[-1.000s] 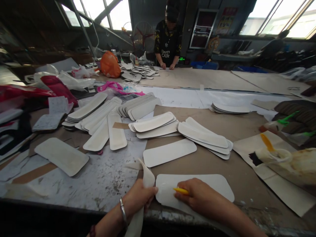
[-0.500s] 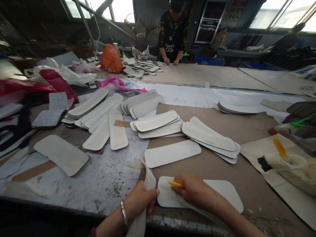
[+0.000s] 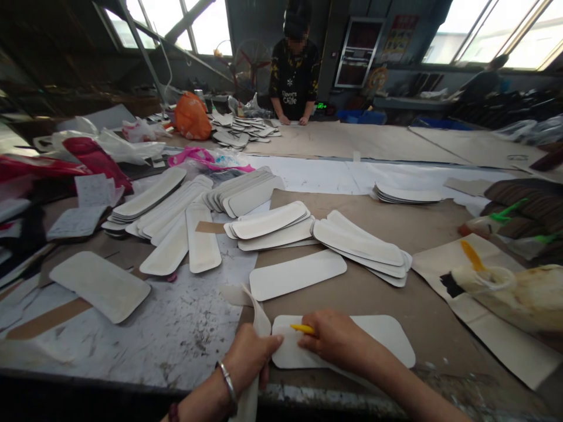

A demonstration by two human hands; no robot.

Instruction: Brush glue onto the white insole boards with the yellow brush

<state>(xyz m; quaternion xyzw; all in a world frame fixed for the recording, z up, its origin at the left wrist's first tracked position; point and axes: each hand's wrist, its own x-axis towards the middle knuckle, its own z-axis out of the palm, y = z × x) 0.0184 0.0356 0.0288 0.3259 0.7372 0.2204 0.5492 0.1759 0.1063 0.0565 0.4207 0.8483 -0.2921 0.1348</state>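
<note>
My left hand point(image 3: 251, 350) is closed on a pale flexible strip point(image 3: 259, 316) that rises above the fist and hangs below it, at the left end of a white rounded panel point(image 3: 382, 337). A yellow tool point(image 3: 302, 329) pokes out of my closed right hand point(image 3: 329, 337), which rests over that same panel. Part of a pale sheet shows beneath my right forearm. Just above, another white panel point(image 3: 298, 274) lies flat on the brown sheet point(image 3: 431, 299).
Stacks of white panels point(image 3: 360, 243) lie across the middle. At right stands a tub point(image 3: 484, 278) with a yellow handle, near a green-tipped bottle point(image 3: 481, 224). A person point(image 3: 294, 76) works at the far table. An orange bag point(image 3: 192, 116) sits at back left.
The whole view has shifted slightly, so most things appear a little further left. Both hands keep their holds, with little change in their position over the panel.
</note>
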